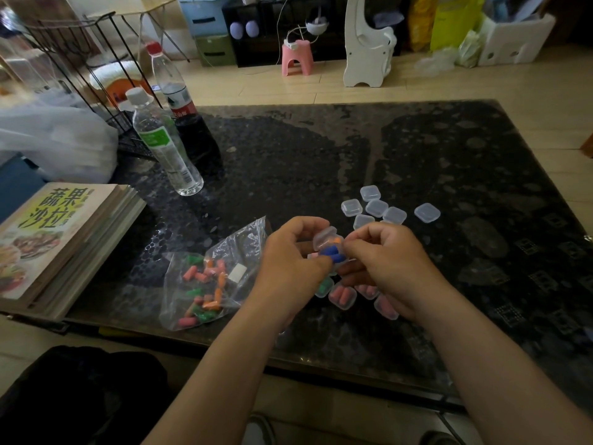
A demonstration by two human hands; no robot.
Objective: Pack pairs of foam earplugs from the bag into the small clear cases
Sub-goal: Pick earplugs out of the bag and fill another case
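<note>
Head view: black table (321,149) fills most of the frame. Books (64,245) are stacked left of the bag (244,242), and two bottles (163,146) stand beyond the bag, toward the far left. The bag lies flat near the table's front edge, its mouth toward my hands, with loose pink, orange and green earplugs (205,284) inside.

Just right of the bag, my left hand (288,264) is curled round a case (325,237), whose lid stands open. My right hand (391,261), right of that again, meets it, fingers bent in and pinching the blue plugs (333,253) at the case's mouth; my left thumb touches them too. Something orange shows through the lid; I cannot tell what.

Empty cases (375,207), lids closed, lie clustered beyond my right hand, farther from the bag, one a little apart. Filled cases (343,295) with pink and green plugs lie under my hands, right of the bag, partly hidden by them.
</note>
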